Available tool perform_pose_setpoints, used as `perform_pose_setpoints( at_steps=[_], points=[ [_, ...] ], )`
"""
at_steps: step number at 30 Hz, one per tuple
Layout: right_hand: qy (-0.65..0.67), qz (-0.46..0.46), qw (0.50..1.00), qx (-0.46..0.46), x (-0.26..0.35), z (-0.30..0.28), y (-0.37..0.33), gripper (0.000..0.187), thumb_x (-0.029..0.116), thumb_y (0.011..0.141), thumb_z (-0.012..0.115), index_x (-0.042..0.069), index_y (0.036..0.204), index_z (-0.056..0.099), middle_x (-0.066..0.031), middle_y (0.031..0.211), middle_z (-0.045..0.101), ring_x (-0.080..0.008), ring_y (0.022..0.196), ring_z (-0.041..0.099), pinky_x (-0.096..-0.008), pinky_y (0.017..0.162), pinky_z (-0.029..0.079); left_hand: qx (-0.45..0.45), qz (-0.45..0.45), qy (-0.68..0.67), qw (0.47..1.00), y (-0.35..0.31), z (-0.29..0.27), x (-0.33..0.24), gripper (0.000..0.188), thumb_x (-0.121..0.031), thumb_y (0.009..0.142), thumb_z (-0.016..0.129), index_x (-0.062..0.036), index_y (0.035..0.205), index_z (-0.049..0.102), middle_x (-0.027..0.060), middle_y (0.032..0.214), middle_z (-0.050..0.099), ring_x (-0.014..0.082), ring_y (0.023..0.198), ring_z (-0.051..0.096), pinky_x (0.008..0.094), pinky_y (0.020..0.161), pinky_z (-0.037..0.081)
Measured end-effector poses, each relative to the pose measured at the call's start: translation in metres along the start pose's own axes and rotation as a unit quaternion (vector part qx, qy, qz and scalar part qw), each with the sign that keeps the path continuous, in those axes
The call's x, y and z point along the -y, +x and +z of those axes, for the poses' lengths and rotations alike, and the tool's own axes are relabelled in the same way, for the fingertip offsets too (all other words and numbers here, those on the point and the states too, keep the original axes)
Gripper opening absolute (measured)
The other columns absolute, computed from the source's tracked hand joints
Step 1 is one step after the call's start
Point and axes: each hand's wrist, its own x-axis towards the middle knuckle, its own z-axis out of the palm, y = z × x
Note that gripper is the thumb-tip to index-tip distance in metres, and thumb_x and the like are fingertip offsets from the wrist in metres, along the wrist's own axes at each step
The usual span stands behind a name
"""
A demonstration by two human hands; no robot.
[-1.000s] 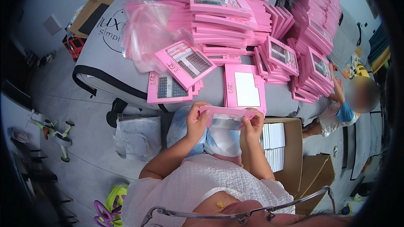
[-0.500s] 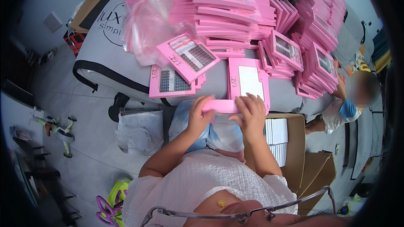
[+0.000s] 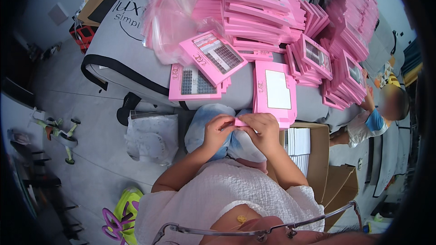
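Both my hands are together above my lap, closed on a pink box seen nearly end-on (image 3: 238, 122). My left hand (image 3: 217, 131) pinches its left side, and my right hand (image 3: 262, 129) grips it from the right with fingers over the top. Most of the box is hidden by my fingers. Just beyond my right hand lies a pink box with a blank white window (image 3: 278, 90), on top of others like it. Left of that, a pink eyelash box (image 3: 213, 58) lies tilted over another eyelash box (image 3: 195, 83) with dark lash clusters in its window.
Tall stacks of pink boxes (image 3: 254, 22) and clear plastic sleeves (image 3: 170, 22) cover the grey padded surface (image 3: 122, 70). A cardboard carton (image 3: 320, 154) with white packs (image 3: 298, 141) stands at my right. A grey plastic bag (image 3: 152, 138) lies at left. Another person (image 3: 374, 120) is at far right.
My hands have drawn closer together on the pink box, and much less of it shows between them. The whole view has shifted slightly; the stacks look unchanged.
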Motion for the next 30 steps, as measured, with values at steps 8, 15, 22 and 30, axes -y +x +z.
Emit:
perform_pose_setpoints(
  at_steps=[8, 15, 22, 30],
  points=[
    [0.02, 0.025, 0.999, -0.032, 0.007, -0.006, 0.0, 0.017, 0.019, 0.068, 0.076, 0.012, 0.082, 0.072, 0.001, 0.083, 0.07, -0.0168, 0.073, 0.065, -0.0289, 0.063, 0.045, 0.026, 0.036, 0.035, 0.998, -0.001, 0.002, 0.002, 0.025, 0.005, 0.07, 0.072, 0.002, 0.094, 0.064, 0.0114, 0.096, 0.064, 0.0205, 0.083, 0.065, 0.0289, 0.071, 0.053],
    [-0.021, 0.112, 0.993, -0.017, 0.022, -0.008, -0.008, 0.018, 0.022, 0.07, 0.076, 0.009, 0.081, 0.071, -0.0036, 0.083, 0.068, -0.0216, 0.07, 0.065, -0.0339, 0.06, 0.051, 0.051, 0.114, 0.072, 0.989, -0.001, 0.003, -0.011, 0.033, 0.004, 0.07, 0.074, 0.0008, 0.102, 0.064, 0.0125, 0.099, 0.063, 0.0216, 0.088, 0.064, 0.0283, 0.074, 0.053],
    [-0.094, 0.112, 0.989, -0.008, 0.02, -0.009, -0.02, 0.019, 0.025, 0.073, 0.073, 0.007, 0.077, 0.07, -0.0064, 0.091, 0.068, -0.0244, 0.071, 0.066, -0.0338, 0.061, 0.052, 0.069, 0.332, 0.167, 0.926, 0.013, 0.008, -0.012, 0.036, -0.001, 0.064, 0.078, -0.0032, 0.099, 0.068, 0.0089, 0.095, 0.064, 0.0207, 0.076, 0.064, 0.0276, 0.062, 0.054],
    [-0.007, 0.196, 0.979, 0.063, 0.019, -0.032, -0.025, 0.013, 0.02, 0.079, 0.069, 0.007, 0.081, 0.071, -0.0122, 0.107, 0.066, -0.0267, 0.071, 0.067, -0.0361, 0.061, 0.053, 0.115, 0.395, 0.184, 0.893, 0.022, 0.011, -0.022, 0.032, -0.003, 0.063, 0.079, -0.0016, 0.093, 0.068, 0.0106, 0.095, 0.064, 0.0219, 0.073, 0.065, 0.0282, 0.058, 0.056]
  ],
)
